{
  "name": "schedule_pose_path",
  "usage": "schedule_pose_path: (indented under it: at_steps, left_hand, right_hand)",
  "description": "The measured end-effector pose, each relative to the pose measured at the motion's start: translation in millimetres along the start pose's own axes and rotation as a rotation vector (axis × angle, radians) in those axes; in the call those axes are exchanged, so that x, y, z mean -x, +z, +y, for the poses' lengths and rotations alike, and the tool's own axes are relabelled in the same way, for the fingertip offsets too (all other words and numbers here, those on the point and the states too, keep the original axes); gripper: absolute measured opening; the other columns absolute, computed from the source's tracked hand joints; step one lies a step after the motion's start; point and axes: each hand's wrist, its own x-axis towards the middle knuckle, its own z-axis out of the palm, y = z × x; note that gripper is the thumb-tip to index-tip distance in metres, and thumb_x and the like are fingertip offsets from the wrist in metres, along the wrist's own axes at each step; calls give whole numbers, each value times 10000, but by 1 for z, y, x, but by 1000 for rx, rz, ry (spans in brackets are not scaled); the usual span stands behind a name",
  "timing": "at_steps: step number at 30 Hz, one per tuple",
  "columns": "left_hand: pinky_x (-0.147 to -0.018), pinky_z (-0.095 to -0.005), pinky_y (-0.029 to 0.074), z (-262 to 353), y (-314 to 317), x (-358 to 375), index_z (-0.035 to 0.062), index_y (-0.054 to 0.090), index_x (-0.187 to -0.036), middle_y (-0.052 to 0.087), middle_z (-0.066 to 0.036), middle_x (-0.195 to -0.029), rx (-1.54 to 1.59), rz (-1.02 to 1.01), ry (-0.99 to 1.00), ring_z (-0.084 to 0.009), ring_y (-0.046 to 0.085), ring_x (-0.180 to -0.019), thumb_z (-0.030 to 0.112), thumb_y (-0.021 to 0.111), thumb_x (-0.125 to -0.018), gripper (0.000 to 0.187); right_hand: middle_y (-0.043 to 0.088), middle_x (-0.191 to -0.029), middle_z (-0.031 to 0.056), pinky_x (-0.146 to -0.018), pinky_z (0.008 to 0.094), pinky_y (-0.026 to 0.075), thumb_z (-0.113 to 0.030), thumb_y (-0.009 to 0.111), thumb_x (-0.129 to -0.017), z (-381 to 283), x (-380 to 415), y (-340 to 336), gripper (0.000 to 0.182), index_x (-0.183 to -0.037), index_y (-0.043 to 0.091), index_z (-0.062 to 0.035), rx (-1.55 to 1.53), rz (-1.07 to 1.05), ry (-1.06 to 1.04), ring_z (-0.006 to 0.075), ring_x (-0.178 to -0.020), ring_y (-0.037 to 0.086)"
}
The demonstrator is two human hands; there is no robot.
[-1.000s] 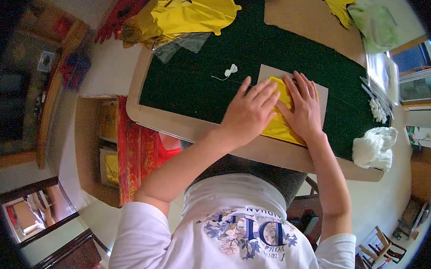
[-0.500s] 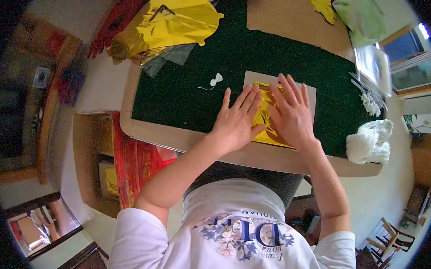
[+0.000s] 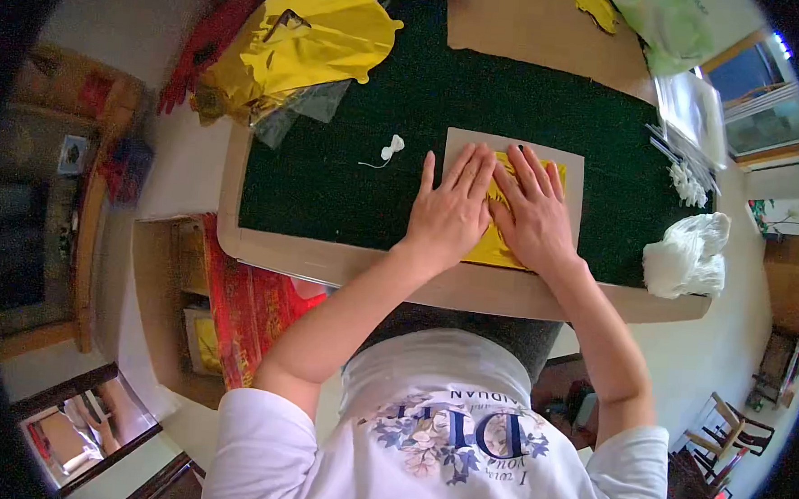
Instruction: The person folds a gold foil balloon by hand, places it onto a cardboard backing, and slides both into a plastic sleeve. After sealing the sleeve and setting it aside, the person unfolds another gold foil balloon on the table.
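A yellow foil balloon (image 3: 490, 251), folded flat into a rectangle with creases, lies on a brownish-grey card (image 3: 516, 144) near the table's front edge. My left hand (image 3: 451, 212) is pressed flat on its left part, fingers stretched out and the little finger spread. On its right part lies my right hand (image 3: 539, 216), also flat with fingers extended. The two hands nearly meet at the thumbs and hide much of the yellow foil. Left of them, a small bundle of white ribbon (image 3: 393, 147) rests on the dark green mat (image 3: 330, 192).
More deflated yellow foil balloons (image 3: 325, 33) and clear bags (image 3: 303, 113) lie at the back left. Cardboard (image 3: 546, 40) covers the back. On the right are a white plastic bag (image 3: 686, 255), thin white sticks (image 3: 680, 156) and a green bag (image 3: 669, 29).
My hands have come closer together over the yellow foil balloon, the right one moving left and slightly down. The view has shifted slightly.
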Motion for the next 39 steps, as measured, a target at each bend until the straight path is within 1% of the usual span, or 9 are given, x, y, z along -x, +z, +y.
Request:
schedule_pose_path:
  at_steps: [11, 20, 23, 26, 29, 32, 35, 38, 39]
  left_hand:
    - [-1113, -640, 128, -4, -6, 3, 34, 283, -1470, 243, -109, -1554, -65, -57, -63, -234, 213, -1441, 333, 493, -925, 657]
    - [-1107, -644, 143, -6, -4, 3, 37, 271, -1473, 233, -107, -1556, -96, -54, -58, -245, 216, -1438, 374, 469, -948, 654]
    - [-1106, -645, 145, -6, -5, 4, 37, 271, -1473, 231, -107, -1557, -91, -55, -57, -246, 214, -1438, 373, 468, -949, 653]
    - [-1106, -644, 145, -5, -6, 5, 36, 271, -1472, 235, -109, -1554, -94, -57, -57, -245, 215, -1438, 370, 467, -950, 650]
    - [-1106, -645, 143, -5, -8, 4, 34, 268, -1472, 239, -113, -1552, -96, -72, -63, -245, 214, -1439, 369, 465, -952, 650]
    - [-1104, -649, 140, -5, -9, 1, 27, 268, -1469, 239, -122, -1550, -98, -91, -61, -247, 214, -1439, 394, 468, -947, 669]
    - [-1102, -652, 137, -7, -9, 2, 18, 270, -1466, 235, -134, -1550, -80, -74, -51, -251, 210, -1440, 455, 482, -931, 722]
    - [-1102, -653, 132, -7, -8, 4, 8, 265, -1466, 228, -144, -1551, -58, -64, -38, -253, 200, -1444, 513, 493, -910, 784]
    - [-1102, -654, 129, -7, -8, 4, 6, 261, -1467, 224, -145, -1552, -59, -64, -39, -253, 195, -1446, 527, 494, -905, 801]
  right_hand:
    - [328, -1509, 139, -1155, 494, 197, -303, 534, -910, 0, 0, 0, 549, -1427, 415, -163, -2, -1, 13, 302, -1414, 270]
    - [265, -1495, 277, -1152, 492, 198, -388, 529, -923, 1, 0, 1, 606, -1450, 369, -135, 42, 17, 80, 400, -1416, 219]
    - [246, -1498, 289, -1154, 487, 191, -444, 499, -934, 4, 2, 2, 626, -1465, 344, -151, 92, 21, 112, 409, -1418, 206]
    - [231, -1512, 270, -1159, 479, 180, -452, 459, -953, 8, 4, 2, 606, -1475, 330, -172, 81, 14, 103, 401, -1422, 198]
    - [226, -1528, 234, -1165, 471, 162, -413, 446, -966, 20, 4, -8, 570, -1479, 326, -196, -124, -62, 140, 373, -1431, 190]
    - [220, -1542, 197, -1166, 473, 152, -381, 446, -969, 23, 10, -10, 545, -1476, 332, -216, 34, -121, 84, 342, -1437, 190]
    - [208, -1549, 185, -1166, 479, 150, -373, 462, -960, 19, 12, -9, 549, -1475, 336, -232, 85, -98, 64, 328, -1440, 192]
    - [143, -1571, 173, -1172, 483, 125, -374, 472, -953, 19, 13, -7, 578, -1488, 307, -232, 97, -126, 76, 319, -1454, 150]
    - [213, -1534, 184, -1154, 483, 170, -356, 491, -946, 19, 12, -9, 543, -1452, 357, -210, 101, -59, 46, 328, -1428, 205]
